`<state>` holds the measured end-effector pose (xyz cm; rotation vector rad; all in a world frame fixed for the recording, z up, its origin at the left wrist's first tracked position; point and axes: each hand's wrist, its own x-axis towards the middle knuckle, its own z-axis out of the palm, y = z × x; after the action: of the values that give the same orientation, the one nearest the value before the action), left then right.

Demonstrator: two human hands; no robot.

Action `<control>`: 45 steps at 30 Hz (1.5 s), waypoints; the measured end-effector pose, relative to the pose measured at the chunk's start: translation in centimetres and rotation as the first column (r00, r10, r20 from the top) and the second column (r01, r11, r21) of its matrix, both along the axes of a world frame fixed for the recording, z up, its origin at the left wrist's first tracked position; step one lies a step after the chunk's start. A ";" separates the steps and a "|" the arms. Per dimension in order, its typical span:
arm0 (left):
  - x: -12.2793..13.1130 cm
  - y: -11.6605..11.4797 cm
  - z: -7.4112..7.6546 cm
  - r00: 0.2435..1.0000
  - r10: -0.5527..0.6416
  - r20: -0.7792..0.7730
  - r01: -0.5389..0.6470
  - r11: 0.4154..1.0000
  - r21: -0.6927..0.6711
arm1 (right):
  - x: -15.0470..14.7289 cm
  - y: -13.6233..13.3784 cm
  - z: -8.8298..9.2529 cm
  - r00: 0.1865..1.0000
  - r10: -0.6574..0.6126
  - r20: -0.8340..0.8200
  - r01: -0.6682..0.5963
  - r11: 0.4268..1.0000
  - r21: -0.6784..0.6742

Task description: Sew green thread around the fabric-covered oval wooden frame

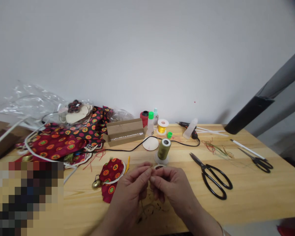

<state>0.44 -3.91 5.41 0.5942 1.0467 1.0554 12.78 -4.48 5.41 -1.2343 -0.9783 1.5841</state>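
the left hand [130,193] and the right hand [172,191] meet low in the middle of view, over a pale wooden table [265,196]. both are mostly closed, with the thumbs and forefingers pinched together at the centre - whatever they grip is too small to make out. a thin dark thread [142,206] hangs below the left hand, and loose thread scraps [149,208] lie on the wood under both hands.

just past the fingertips, at 12 o'clock, a small white-rimmed round piece [159,167] sits against the base of an olive thread spool [164,149]. at 10 o'clock lies a red printed fabric piece [110,175] with a white ring edge, a brass bell [96,183] beside it. at 3 o'clock are large black-handled scissors [211,177], with smaller scissors [259,164] farther out. at 1 o'clock stands a gold thread reel [162,126], near a cardboard box [124,131] at 11 o'clock. a heap of red patterned cloth [56,146] spreads out at 10 o'clock, and the lower-left corner is pixelated - nothing there can be told.
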 end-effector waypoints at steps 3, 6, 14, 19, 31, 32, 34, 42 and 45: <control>-0.1 0.1 0.0 0.999 0.005 -0.038 -0.003 0.999 0.046 | 0.2 -0.1 0.2 0.999 0.009 0.040 -0.009 1.000 0.005; -0.1 0.1 0.0 0.998 0.020 -0.057 -0.016 0.997 0.074 | 0.9 -0.1 0.4 0.981 -0.128 0.143 0.110 0.986 0.125; 0.2 -0.2 0.3 0.983 -0.118 -0.140 0.138 0.980 0.141 | 2.2 1.2 1.2 0.963 -0.119 0.242 0.046 0.956 0.288; 0.0 -0.1 0.2 0.961 -0.186 -0.203 0.217 0.965 0.143 | 2.1 1.4 1.7 0.984 -0.034 0.177 -0.003 0.978 0.207; 0.2 0.1 0.0 0.988 -0.152 0.012 0.148 0.979 0.140 | 2.6 2.1 2.5 0.941 -0.125 0.313 0.016 0.944 0.330; 0.2 0.1 0.0 0.989 -0.145 0.015 0.142 0.982 0.126 | 2.7 2.2 2.6 0.939 -0.128 0.320 0.011 0.940 0.341; 0.3 0.2 0.0 0.990 -0.140 0.023 0.137 0.984 0.111 | 2.7 2.4 2.8 0.940 -0.124 0.319 0.006 0.938 0.346; 0.4 0.5 0.3 0.990 -0.122 0.075 0.116 0.990 0.081 | 2.4 2.6 2.9 0.945 -0.154 0.288 0.046 0.936 0.349; 0.4 0.4 0.3 0.984 -0.126 0.123 0.120 0.991 0.060 | 2.2 2.5 2.7 0.948 -0.162 0.275 0.061 0.938 0.342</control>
<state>0.87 -3.49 5.67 0.6181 0.8628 1.0009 15.01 -1.94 8.11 -1.2866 -1.2823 1.1050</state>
